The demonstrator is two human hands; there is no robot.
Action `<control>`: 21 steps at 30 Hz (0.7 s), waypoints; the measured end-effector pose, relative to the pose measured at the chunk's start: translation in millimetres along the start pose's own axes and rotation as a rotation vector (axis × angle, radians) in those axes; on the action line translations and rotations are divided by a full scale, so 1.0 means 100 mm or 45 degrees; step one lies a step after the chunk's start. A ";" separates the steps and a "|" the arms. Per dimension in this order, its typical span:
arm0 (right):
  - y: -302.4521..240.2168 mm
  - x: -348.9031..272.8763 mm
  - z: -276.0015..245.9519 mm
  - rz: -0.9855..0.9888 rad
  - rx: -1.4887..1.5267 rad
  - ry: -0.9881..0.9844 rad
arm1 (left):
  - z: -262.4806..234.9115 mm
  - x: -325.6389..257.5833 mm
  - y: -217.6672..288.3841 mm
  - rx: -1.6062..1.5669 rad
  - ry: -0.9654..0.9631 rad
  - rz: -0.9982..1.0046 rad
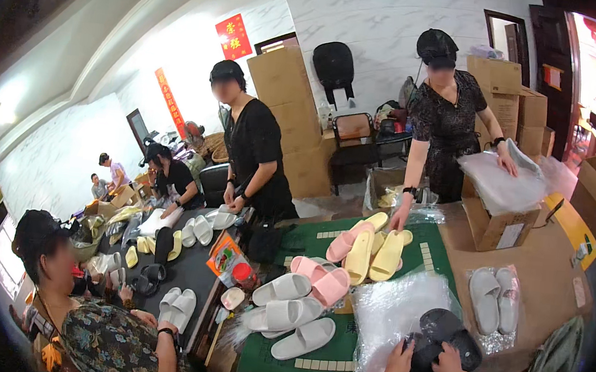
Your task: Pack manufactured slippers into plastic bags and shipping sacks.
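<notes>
A pair of black slippers (441, 327) lies at the near right, on the edge of a stack of clear plastic bags (394, 306). My right hand (450, 366) is closed on one black slipper, fingers over its near side. My left hand (397, 364) is at the left edge of the other, thumb and fingers closed against it. Left of the bags lie several grey slippers (303, 338), with pink slippers (330, 287) and yellow slippers (358, 258) farther back. A grey pair (494, 299) rests on a clear bag to the right.
A green mat (263, 358) lies under the slippers. Across the table one person (448, 121) touches a yellow slipper and holds plastic bags over an open cardboard box (498, 230). Other people work at a dark table (187, 261) on the left. A red-lidded jar (244, 275) stands between.
</notes>
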State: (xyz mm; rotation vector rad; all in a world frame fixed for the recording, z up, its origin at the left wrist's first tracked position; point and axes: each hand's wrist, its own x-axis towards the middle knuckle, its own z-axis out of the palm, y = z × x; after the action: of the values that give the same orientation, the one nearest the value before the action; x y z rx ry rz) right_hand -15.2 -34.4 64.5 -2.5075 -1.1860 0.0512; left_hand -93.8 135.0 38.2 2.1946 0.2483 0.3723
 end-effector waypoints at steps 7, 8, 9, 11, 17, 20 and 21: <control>0.00 0.11 0.46 0.176 0.124 0.166 | 0.00 -0.02 0.10 0.366 -0.010 0.448; 0.12 0.11 0.63 0.191 0.122 0.176 | 0.01 -0.02 0.13 0.322 -0.058 0.534; 0.32 0.11 0.90 0.220 0.048 0.209 | -0.02 -0.03 0.21 0.317 -0.115 0.520; 0.30 0.23 1.00 0.390 0.046 0.261 | 0.10 -0.07 0.05 0.141 -0.097 0.577; -0.01 0.64 0.52 0.651 0.325 0.521 | -0.12 -0.09 0.33 0.162 0.048 0.540; -0.29 0.79 0.24 0.674 0.714 0.576 | -0.01 -0.06 0.06 0.088 0.370 -0.061; -0.23 0.73 0.33 0.701 0.570 0.563 | -0.04 -0.01 0.05 -0.350 0.140 -0.321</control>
State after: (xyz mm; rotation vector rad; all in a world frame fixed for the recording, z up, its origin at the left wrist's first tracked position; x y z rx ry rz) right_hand 9.1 44.5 50.8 -2.2022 -0.2563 -0.0842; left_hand -96.0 135.3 44.4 1.8491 0.4990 0.3627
